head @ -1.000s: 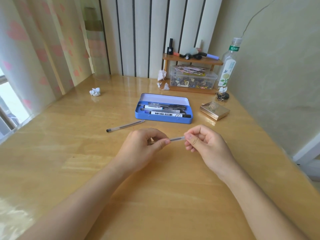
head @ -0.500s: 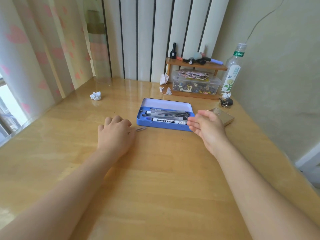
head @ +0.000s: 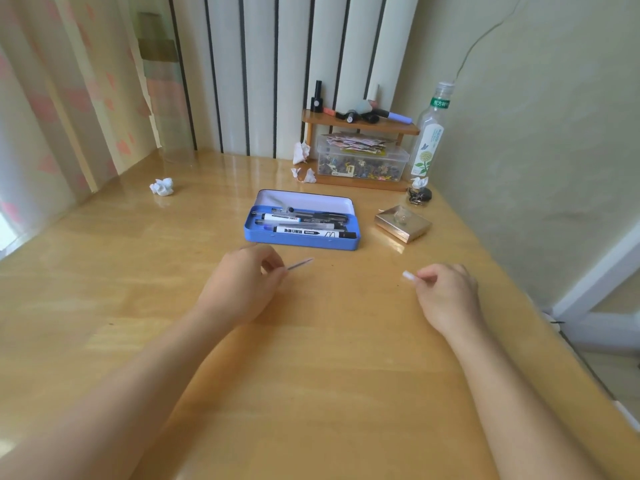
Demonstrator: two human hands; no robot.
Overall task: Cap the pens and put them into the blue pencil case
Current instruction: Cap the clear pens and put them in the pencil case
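The open blue pencil case (head: 298,242) lies on the wooden desk and holds several pens and markers (head: 311,232). In front of it, my left hand (head: 239,289) grips a thin clear pen (head: 300,264) whose end points right and slightly up. My right hand (head: 446,296) is well apart to the right and pinches a small pale pen cap (head: 409,276) between its fingertips. Both hands hover just above the desk, with a wide gap between pen and cap.
A gold box (head: 403,224) sits right of the case. Behind it stand a wooden shelf (head: 360,124) over a clear box (head: 362,164) of small items, a plastic bottle (head: 429,133) and a dark jar (head: 419,195). Crumpled paper (head: 162,187) lies at the far left.
The left hand has picked the pen up off the desk and brought it back toward me. The right hand has drawn back from the case and now holds a cap.
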